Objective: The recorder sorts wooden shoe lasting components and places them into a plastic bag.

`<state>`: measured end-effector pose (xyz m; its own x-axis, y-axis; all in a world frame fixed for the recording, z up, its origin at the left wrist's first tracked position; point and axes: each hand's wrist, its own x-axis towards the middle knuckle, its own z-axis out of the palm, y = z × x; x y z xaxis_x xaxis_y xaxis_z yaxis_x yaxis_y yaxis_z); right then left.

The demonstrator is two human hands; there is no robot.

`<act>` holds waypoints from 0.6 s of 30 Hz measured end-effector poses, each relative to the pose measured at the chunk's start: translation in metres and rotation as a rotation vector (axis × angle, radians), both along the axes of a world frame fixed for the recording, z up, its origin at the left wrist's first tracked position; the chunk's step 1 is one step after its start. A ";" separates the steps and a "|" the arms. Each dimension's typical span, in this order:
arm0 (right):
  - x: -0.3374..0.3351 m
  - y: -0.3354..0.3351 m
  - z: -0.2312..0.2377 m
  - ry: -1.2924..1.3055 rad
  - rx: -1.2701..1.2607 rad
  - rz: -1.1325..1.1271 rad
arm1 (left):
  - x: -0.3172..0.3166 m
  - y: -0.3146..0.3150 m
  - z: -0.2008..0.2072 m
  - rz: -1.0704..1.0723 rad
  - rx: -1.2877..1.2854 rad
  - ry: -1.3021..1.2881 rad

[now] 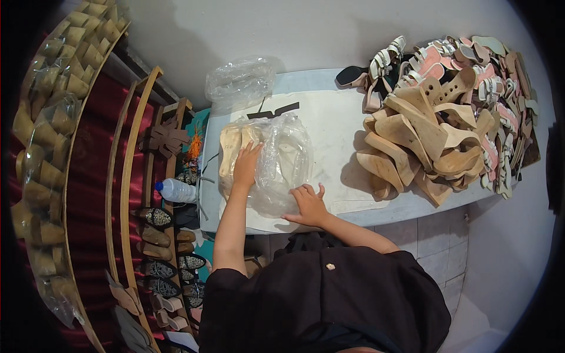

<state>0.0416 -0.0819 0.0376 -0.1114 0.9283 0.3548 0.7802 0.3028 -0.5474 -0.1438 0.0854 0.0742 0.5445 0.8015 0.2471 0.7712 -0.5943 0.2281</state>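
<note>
A clear plastic bag (pixel 282 159) lies on the table in front of me. Inside its left part are pale wooden shoe soles (pixel 228 154), seen partly through the film. My left hand (pixel 247 167) rests on those soles and the bag, fingers stretched out flat. At the bag's near right edge is my right hand (pixel 309 206), with its fingers spread and slightly bent against the film. Nothing is visibly gripped by either hand.
Wooden wedge soles (pixel 412 132) are heaped on the table's right, beside a pile of sandals (pixel 494 88). Another crumpled clear bag (pixel 238 82) lies at the back left. Shelves with shoes (pixel 159 235) and a water bottle (pixel 176 190) stand left.
</note>
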 end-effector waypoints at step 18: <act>0.140 -0.042 0.047 0.062 0.046 -0.288 | -0.009 0.008 0.003 0.017 -0.114 -0.395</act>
<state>0.1813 -0.1235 0.0851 0.1774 0.9012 0.3955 0.8033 0.0996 -0.5872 -0.1528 0.0929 0.0774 0.4123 0.8436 0.3439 0.6205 -0.5365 0.5720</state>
